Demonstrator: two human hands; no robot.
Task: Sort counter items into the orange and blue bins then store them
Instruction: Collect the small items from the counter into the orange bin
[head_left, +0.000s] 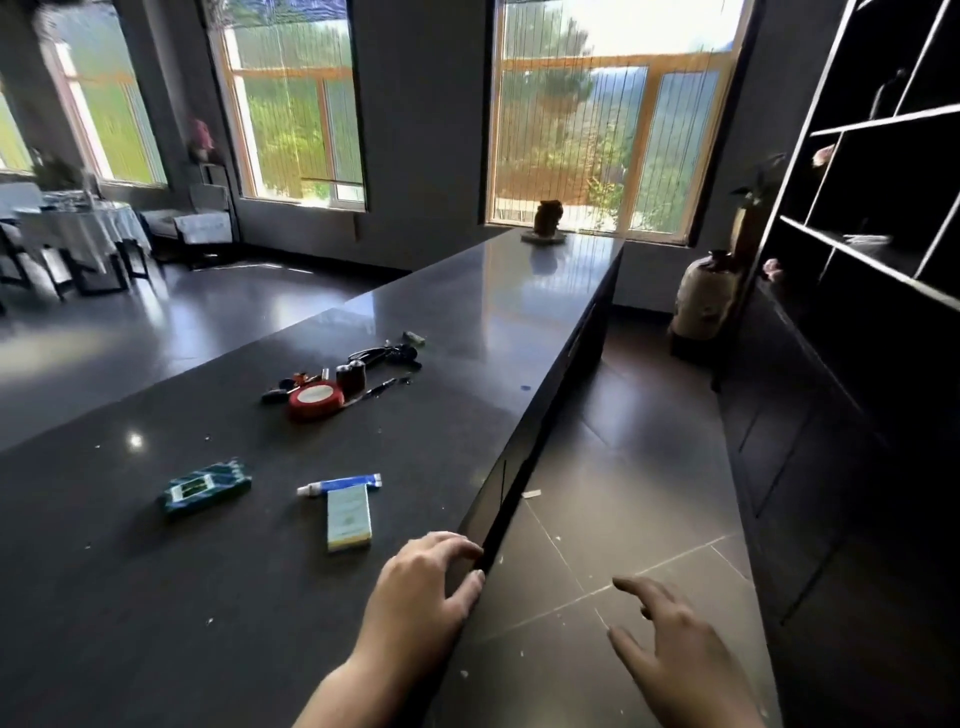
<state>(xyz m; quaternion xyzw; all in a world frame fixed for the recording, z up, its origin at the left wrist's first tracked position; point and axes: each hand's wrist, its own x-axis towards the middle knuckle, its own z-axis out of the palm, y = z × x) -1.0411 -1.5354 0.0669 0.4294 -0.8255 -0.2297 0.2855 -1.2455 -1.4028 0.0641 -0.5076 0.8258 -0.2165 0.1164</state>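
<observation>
Far left, across the dark floor, a dining table (78, 218) under a pale cloth stands by the windows. Closer, on the long dark counter (156, 597), a green patterned box (205, 487) lies flat on its own. To its right and further back sits a small heap: a red roll of tape (315, 399), a dark cylinder (351, 376) standing just behind it, a coil of black cable (384, 356) and a pen (380, 387), with some tiny bits too small to make out. Nearer the counter's front edge, a blue and white tube (340, 484) lies touching the top end of a pale green box (349, 518). Just below that box the left hand (423, 582) rests on the counter's edge, fingers loosely bent over the lip, holding nothing. The right hand (670, 644) hovers off the counter over the tiled floor (613, 467), fingers spread and relaxed, empty. At the counter's far end a brown jar (548, 217) sits before the window. Against the right wall stands a dark shelf unit (883, 218).
</observation>
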